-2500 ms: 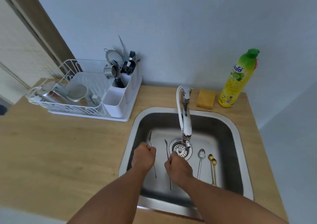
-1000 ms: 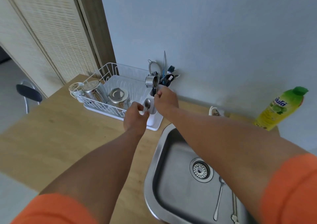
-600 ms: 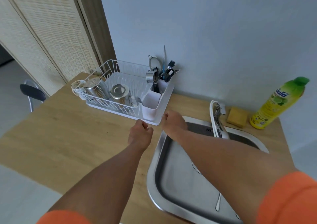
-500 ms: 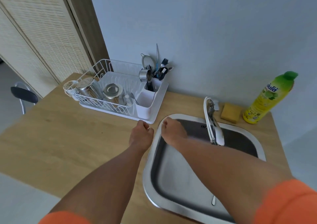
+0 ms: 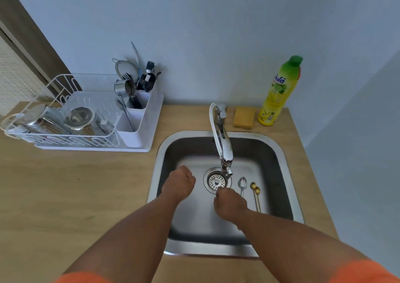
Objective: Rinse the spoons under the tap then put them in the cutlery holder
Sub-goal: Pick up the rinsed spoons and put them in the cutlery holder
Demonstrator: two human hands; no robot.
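Note:
A silver spoon [image 5: 242, 183] lies on the sink [image 5: 281, 163] floor right of the drain, with two thin gold spoons [image 5: 255, 190] beside it. My right hand [image 5: 229, 204] hangs just below the tap [image 5: 223, 139] with its fingers curled and covers the silver spoon's handle; whether it grips the handle I cannot tell. My left hand [image 5: 179, 185] is a closed fist over the left side of the sink, with nothing seen in it. The white cutlery holder [image 5: 140, 118] stands at the back left, full of utensils, with a long spoon leaning in its front compartment.
A white dish rack [image 5: 65, 118] with metal cups adjoins the holder on the wooden counter [image 5: 75, 185]. A yellow sponge [image 5: 243, 117] and a yellow-green soap bottle [image 5: 279, 92] stand behind the sink. A wall closes off the back.
Both hands have left the cutlery holder and come back over the sink. The two spoons that lay left of the drain are gone from the sink.

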